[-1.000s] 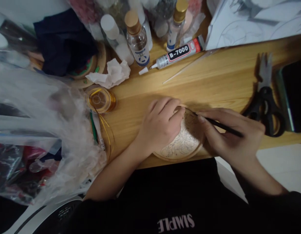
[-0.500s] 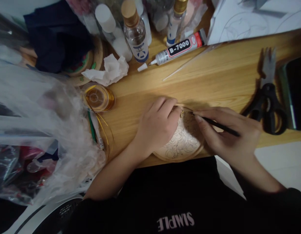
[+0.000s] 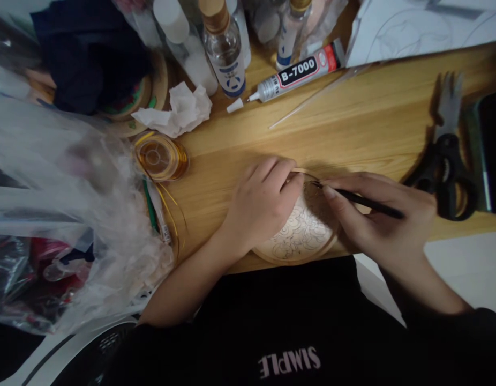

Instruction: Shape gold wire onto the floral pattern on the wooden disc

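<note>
Wooden surface [image 3: 372, 123]: one light wood board carries everything; compared with a second ago the whole view has slid a little, so the bottles at the far edge are now cut off more at the top.
Plastic bags [image 3: 71, 203]: one big heap of clear bags on the person's left, unchanged.
Round wooden disc [image 3: 300, 236]: one, lying flat at the near edge of the surface, with fine line drawing on its face; it did not move, so the work on it goes on at the same place.
Left hand [image 3: 262, 206]: curled, fingers pressed down on the left part of the disc and holding it in place, as before.
Right hand [image 3: 382, 225]: closed around one thin black tool [image 3: 360, 201]; the tip has shifted slightly toward the far rim of the disc, near the left fingertips, where a small bit of gold wire seems to lie, too small to be sure.
Scissors [image 3: 449, 161]: one pair, black handles, far right, untouched.
Bottles [image 3: 224, 48]: at least four, standing at the far edge.
Glue tube [image 3: 296, 72]: one, marked B-7000, lying down.
Gold wire spool [image 3: 162, 157]: one, left of the hands.
Crumpled tissue [image 3: 178, 112]: one.
</note>
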`<action>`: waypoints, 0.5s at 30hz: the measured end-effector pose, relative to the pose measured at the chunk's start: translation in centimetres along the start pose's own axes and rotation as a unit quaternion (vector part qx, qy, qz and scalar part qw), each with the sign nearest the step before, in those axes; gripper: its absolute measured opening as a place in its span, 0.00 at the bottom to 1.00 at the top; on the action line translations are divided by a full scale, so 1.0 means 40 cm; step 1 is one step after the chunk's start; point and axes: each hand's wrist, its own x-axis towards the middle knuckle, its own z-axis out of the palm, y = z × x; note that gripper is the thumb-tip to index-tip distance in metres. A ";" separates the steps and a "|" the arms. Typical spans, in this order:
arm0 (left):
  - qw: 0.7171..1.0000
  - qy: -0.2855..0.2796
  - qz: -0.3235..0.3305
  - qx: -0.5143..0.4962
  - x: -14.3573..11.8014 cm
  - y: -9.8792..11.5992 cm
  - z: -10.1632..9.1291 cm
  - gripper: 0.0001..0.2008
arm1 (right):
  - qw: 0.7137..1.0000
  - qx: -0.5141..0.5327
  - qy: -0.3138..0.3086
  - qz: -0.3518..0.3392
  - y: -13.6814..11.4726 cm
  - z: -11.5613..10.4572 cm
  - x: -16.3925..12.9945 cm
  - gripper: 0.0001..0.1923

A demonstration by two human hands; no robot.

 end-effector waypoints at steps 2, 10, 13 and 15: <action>1.000 0.005 0.003 0.003 0.000 0.000 0.000 0.12 | 1.000 0.008 0.004 0.009 0.000 -0.003 0.001 0.12; 1.000 0.015 -0.009 -0.014 0.002 0.003 0.005 0.13 | 0.999 0.028 0.018 0.022 0.011 0.000 0.002 0.12; 1.000 0.018 -0.006 -0.011 0.001 0.003 0.009 0.13 | 0.999 0.032 0.007 0.013 0.013 0.002 -0.001 0.12; 1.000 0.019 -0.005 -0.010 0.001 0.003 0.012 0.13 | 0.999 0.032 0.000 0.015 0.013 0.001 -0.004 0.12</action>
